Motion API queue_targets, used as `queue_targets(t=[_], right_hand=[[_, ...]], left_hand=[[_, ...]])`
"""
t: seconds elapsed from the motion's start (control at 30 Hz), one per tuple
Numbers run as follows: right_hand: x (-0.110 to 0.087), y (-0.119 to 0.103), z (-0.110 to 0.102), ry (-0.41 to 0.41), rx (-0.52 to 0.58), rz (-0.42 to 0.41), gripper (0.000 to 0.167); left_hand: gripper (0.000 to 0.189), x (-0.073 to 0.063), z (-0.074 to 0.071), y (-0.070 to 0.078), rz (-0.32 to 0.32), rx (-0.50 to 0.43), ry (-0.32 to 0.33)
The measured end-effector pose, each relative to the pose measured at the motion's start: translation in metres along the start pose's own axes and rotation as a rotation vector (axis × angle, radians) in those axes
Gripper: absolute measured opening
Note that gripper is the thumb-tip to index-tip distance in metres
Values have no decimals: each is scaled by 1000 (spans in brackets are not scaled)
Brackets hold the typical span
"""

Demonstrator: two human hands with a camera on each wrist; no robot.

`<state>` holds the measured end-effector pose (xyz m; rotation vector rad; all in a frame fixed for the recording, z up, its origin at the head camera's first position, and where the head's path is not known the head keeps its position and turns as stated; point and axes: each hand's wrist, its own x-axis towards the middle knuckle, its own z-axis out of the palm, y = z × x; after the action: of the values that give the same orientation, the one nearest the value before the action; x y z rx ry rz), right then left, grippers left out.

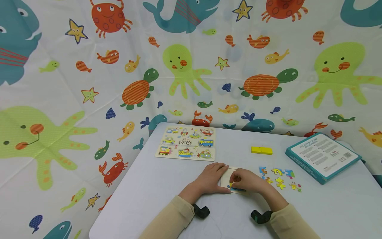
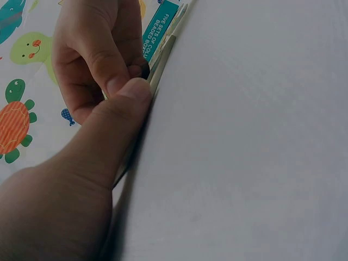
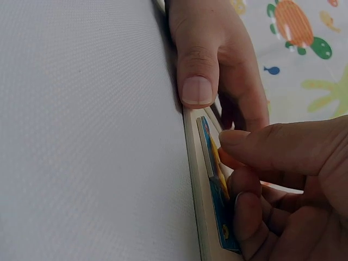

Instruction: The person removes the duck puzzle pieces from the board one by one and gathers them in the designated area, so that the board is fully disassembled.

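A small pale wooden puzzle board (image 1: 225, 175) lies on the table between both hands. My left hand (image 1: 210, 178) grips its left side, thumb at the near edge and fingers toward the far edge. Over the board, my right hand (image 1: 248, 180) has its thumb and fingers curled together at a yellow-and-blue jigsaw piece (image 3: 213, 157), pinching at its upper side. A further blue piece (image 3: 224, 220) lies along the board's near edge, partly hidden by the right fingers. Several loose jigsaw pieces (image 1: 280, 179) in yellow, blue and orange lie to the right of the right hand.
A wooden vehicle picture board (image 1: 185, 142) lies at the back left of the white table (image 1: 143, 186). Toward the back right are a yellow block (image 1: 261, 150) and a teal box (image 1: 323, 156). A sea-animal cloth (image 1: 191, 66) hangs behind.
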<state>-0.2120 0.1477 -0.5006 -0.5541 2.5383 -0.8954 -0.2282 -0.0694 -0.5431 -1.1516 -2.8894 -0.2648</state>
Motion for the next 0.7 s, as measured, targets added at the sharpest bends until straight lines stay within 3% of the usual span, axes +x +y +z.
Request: queue_targets(t=[0.5, 0.7], right_hand=[[-3, 1, -2, -21, 27, -71, 8], [-2, 2, -1, -33, 32, -56, 11]], left_hand=[[101, 1, 2, -1, 7, 4, 14], [101, 0, 1, 0, 0, 3, 4]])
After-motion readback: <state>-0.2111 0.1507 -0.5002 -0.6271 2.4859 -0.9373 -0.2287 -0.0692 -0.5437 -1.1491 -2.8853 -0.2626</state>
